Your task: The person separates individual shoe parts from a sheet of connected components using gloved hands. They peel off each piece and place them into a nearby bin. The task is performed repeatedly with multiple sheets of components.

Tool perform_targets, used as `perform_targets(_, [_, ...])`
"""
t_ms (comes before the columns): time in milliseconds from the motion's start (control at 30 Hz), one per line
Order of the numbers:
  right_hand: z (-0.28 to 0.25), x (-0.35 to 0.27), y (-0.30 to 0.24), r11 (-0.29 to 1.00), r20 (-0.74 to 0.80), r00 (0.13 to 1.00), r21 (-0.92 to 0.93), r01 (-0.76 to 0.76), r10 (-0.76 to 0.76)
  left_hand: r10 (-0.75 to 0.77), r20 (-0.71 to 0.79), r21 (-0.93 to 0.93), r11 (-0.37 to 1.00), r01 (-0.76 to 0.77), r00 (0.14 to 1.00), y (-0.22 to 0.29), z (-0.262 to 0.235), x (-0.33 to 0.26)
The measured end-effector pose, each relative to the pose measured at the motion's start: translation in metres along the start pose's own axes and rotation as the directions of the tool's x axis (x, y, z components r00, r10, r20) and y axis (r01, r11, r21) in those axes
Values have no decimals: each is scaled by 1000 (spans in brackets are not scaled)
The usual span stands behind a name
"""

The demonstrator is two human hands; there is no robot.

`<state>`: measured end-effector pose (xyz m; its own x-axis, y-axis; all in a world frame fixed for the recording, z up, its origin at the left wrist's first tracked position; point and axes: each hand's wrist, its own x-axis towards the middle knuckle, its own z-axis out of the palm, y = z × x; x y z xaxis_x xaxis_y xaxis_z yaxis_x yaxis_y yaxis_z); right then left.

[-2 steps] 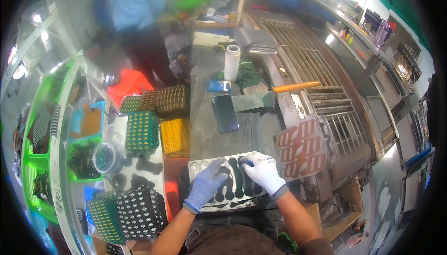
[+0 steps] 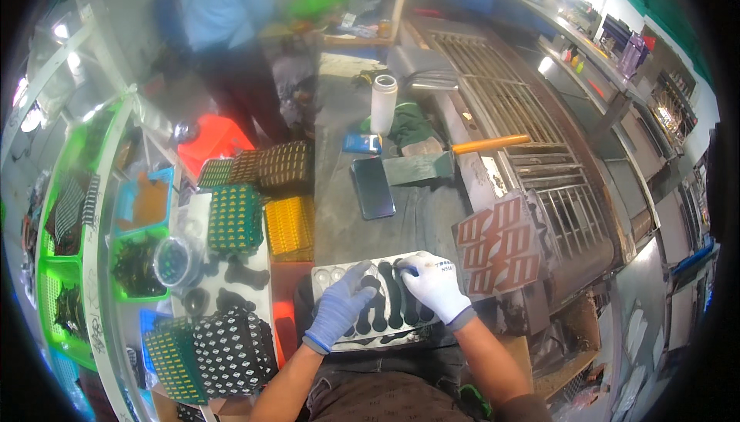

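Note:
A pale metal mould plate (image 2: 324, 275) lies in front of me, with round and long dumbbell-shaped cavities. Several of its cavities hold black dumbbell-shaped pieces (image 2: 396, 310). My left hand (image 2: 339, 308), in a blue-grey glove, rests over the plate's left part; its fingers and thumb are apart, with a black piece beside them. Over the upper right part is my right hand (image 2: 439, 286), in a white glove. Its fingers are bent and pinched together at the top end of the cavities; what they hold, if anything, is hidden.
Beyond the plate lie a phone (image 2: 374, 188), a broad blade (image 2: 416, 168) with an orange handle and a white bottle (image 2: 383, 106). Stacks of patterned pieces (image 2: 233, 354) stand left. A plate with reddish shapes (image 2: 499, 245) leans right. A person (image 2: 231, 29) stands at far left.

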<state>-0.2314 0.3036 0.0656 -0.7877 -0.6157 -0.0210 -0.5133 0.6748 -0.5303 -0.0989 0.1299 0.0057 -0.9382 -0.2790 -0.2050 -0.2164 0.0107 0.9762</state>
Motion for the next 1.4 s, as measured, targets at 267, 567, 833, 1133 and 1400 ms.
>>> perform_targets(267, [-5,-2,-9,994,75,996,96,-52,45,113,-34,133,985,-108,993,-9,2,2])
perform_targets(567, [4,-22,28,771,192,981,629,-98,-32,197,94,64,977,-203,976,24,-9,-17])
perform_targets(833, [30,-32,10,956,89,996,292,-37,11,33,-95,-355,933,-65,995,28,-49,-90])
perform_targets(1133, [-2,-14,28,999,-159,987,-4,37,-37,-23,347,-154,985,81,938,47,-14,-63])
perform_targets(1400, [-21,-2,9,995,-54,998,-98,14,-20,74,55,96,992,-79,996,4,40,32])
